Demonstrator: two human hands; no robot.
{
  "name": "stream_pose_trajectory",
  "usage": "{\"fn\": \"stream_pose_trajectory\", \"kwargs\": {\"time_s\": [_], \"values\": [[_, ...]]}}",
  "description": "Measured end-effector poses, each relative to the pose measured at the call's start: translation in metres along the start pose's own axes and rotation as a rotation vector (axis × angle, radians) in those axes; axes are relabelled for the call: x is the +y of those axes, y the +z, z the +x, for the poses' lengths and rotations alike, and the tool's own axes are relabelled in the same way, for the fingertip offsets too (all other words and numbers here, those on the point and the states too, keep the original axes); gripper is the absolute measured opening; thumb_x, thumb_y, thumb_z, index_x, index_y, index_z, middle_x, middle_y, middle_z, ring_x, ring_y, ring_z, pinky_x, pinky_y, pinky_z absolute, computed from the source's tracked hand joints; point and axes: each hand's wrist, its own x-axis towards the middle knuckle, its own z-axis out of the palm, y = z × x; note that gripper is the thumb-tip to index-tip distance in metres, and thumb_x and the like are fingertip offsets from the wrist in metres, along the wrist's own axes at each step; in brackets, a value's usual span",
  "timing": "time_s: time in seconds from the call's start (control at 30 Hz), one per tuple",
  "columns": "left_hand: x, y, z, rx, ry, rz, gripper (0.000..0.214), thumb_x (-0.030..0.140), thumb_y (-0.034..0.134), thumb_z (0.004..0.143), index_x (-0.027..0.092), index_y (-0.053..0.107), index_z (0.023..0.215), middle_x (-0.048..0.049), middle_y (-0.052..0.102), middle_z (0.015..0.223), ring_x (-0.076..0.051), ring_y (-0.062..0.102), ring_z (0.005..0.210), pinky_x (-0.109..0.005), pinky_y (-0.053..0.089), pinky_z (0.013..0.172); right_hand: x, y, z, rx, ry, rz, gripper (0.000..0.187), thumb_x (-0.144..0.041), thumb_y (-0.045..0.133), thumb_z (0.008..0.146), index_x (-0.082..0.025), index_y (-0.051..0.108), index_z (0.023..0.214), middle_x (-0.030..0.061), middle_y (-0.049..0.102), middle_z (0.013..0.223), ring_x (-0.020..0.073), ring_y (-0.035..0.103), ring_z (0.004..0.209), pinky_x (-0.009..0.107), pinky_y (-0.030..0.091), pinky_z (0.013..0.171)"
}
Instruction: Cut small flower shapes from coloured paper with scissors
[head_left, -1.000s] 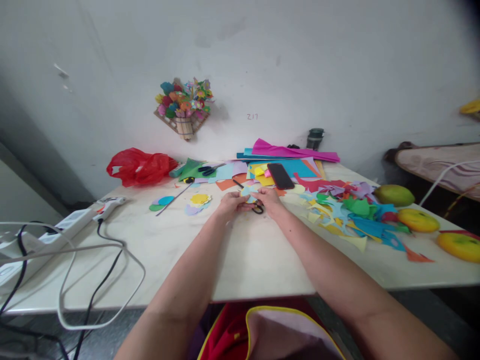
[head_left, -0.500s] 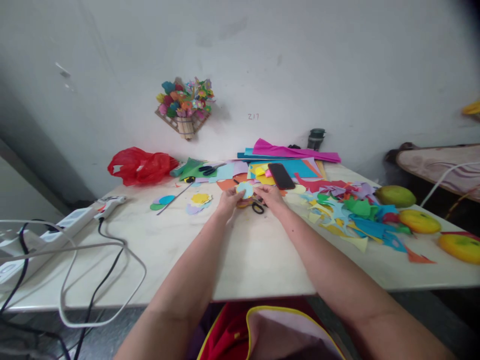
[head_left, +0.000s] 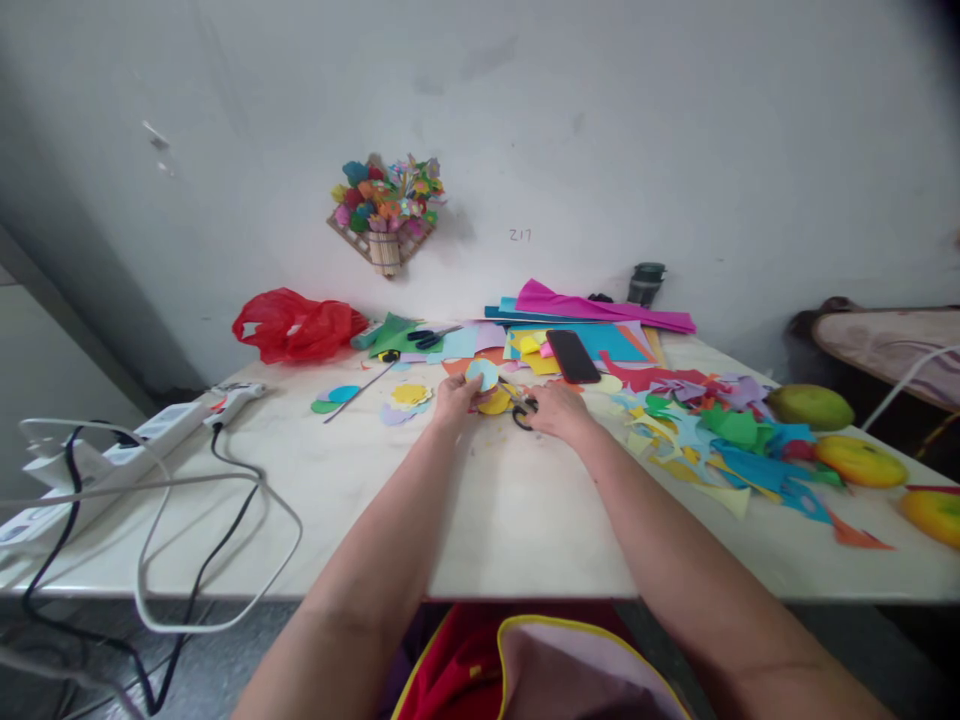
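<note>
My left hand (head_left: 454, 402) pinches a light blue paper circle (head_left: 482, 374) between thumb and fingers, a little above the table. Just right of it, my right hand (head_left: 559, 408) has its fingers closed at the black handles of a pair of scissors (head_left: 524, 412), whose blades point up and left toward the circle. Under and beside the hands lies a yellow paper circle (head_left: 495, 402). To the left, yellow scalloped paper pieces (head_left: 411, 394) rest by lilac ones (head_left: 396, 413). Farther left are a blue paper circle (head_left: 344, 394) and a green one (head_left: 322, 407).
Paper scraps (head_left: 739, 430) and several mangoes (head_left: 861, 461) cover the right side. A phone (head_left: 573, 357) lies on coloured sheets at the back, near a second pair of scissors (head_left: 427, 339). A red plastic bag (head_left: 300, 326) sits back left; a power strip (head_left: 169, 425) and cables occupy the left edge.
My right hand has left the paper circle and closed on the scissors below it. My left hand still holds the circle. The view has shifted slightly left.
</note>
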Motion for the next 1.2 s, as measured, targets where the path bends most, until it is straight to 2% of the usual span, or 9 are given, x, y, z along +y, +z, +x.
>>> {"fn": "stream_pose_trajectory", "kwargs": {"time_s": [0.27,0.5,0.63,0.77,0.83,0.9,1.0,1.1,1.2], "values": [[-0.008,-0.005,0.008,0.017,-0.007,0.011,0.010,0.017,0.074,0.076,0.013,0.067,0.079,-0.0055,0.072,0.075,-0.019,0.073,0.070,-0.028,0.057,0.071,-0.006,-0.002,0.000,-0.083,0.003,0.000,0.047,-0.019,0.059,0.079,-0.020,0.067,0.125,0.0152,0.070,0.116,0.0312,0.065,0.108,0.035,0.048,0.082],[-0.005,-0.006,0.006,0.053,0.038,-0.040,0.013,0.017,0.077,0.072,0.012,0.066,0.074,-0.0044,0.070,0.071,-0.017,0.071,0.068,-0.028,0.057,0.073,-0.003,-0.004,0.003,-0.015,-0.025,0.033,0.034,-0.018,0.062,0.078,-0.023,0.074,0.110,0.0114,0.075,0.108,0.0290,0.067,0.104,0.031,0.047,0.077],[-0.001,-0.005,0.002,0.070,0.047,-0.078,0.016,0.017,0.079,0.069,0.010,0.065,0.073,-0.0055,0.069,0.070,-0.019,0.071,0.069,-0.031,0.057,0.076,0.005,-0.005,0.007,-0.001,0.040,0.092,0.040,-0.021,0.068,0.075,-0.024,0.073,0.115,0.0109,0.074,0.114,0.0282,0.066,0.107,0.030,0.047,0.077],[0.003,-0.004,0.000,0.089,0.038,-0.083,0.016,0.017,0.079,0.069,0.010,0.066,0.075,-0.0060,0.069,0.070,-0.020,0.072,0.073,-0.032,0.058,0.078,0.015,-0.001,0.012,0.040,0.089,0.174,0.036,-0.023,0.070,0.071,-0.024,0.075,0.106,0.0081,0.075,0.110,0.0248,0.068,0.100,0.028,0.048,0.074],[0.004,-0.003,-0.001,0.091,0.040,-0.084,0.016,0.017,0.078,0.068,0.010,0.065,0.075,-0.0062,0.069,0.069,-0.021,0.073,0.074,-0.032,0.058,0.078,0.020,0.002,0.016,0.065,0.102,0.275,0.035,-0.018,0.070,0.067,-0.022,0.076,0.101,0.0058,0.076,0.100,0.0223,0.069,0.091,0.026,0.047,0.069],[0.005,-0.003,-0.002,0.099,0.039,-0.085,0.017,0.017,0.078,0.068,0.010,0.065,0.074,-0.0064,0.069,0.069,-0.022,0.073,0.074,-0.031,0.058,0.075,0.024,0.003,0.019,0.053,0.124,0.445,0.036,-0.012,0.069,0.063,-0.021,0.076,0.097,0.0022,0.074,0.081,0.0192,0.067,0.074,0.025,0.045,0.061],[0.005,-0.004,-0.001,0.103,0.048,-0.091,0.020,0.019,0.079,0.066,0.011,0.064,0.076,-0.0061,0.069,0.069,-0.022,0.073,0.074,-0.030,0.058,0.073,0.027,0.003,0.020,0.001,0.167,0.780,0.035,-0.006,0.068,0.059,-0.017,0.076,0.091,-0.0032,0.062,0.054,0.0152,0.059,0.054,0.024,0.042,0.052],[0.004,-0.005,-0.001,0.093,0.076,-0.110,0.025,0.022,0.080,0.064,0.012,0.064,0.079,-0.0057,0.069,0.072,-0.022,0.074,0.075,-0.031,0.059,0.075,0.026,0.001,0.017,-0.023,0.214,1.061,0.025,-0.007,0.074,0.059,-0.015,0.073,0.084,-0.0040,0.058,0.049,0.0124,0.053,0.047,0.024,0.042,0.049],[0.003,-0.006,0.000,0.098,0.086,-0.122,0.027,0.023,0.081,0.062,0.012,0.063,0.080,-0.0057,0.070,0.073,-0.023,0.074,0.076,-0.033,0.059,0.077,0.023,-0.002,0.013,-0.064,0.224,1.191,0.019,-0.016,0.080,0.062,-0.015,0.071,0.079,-0.0024,0.061,0.053,0.0096,0.050,0.045,0.022,0.038,0.044]]}}
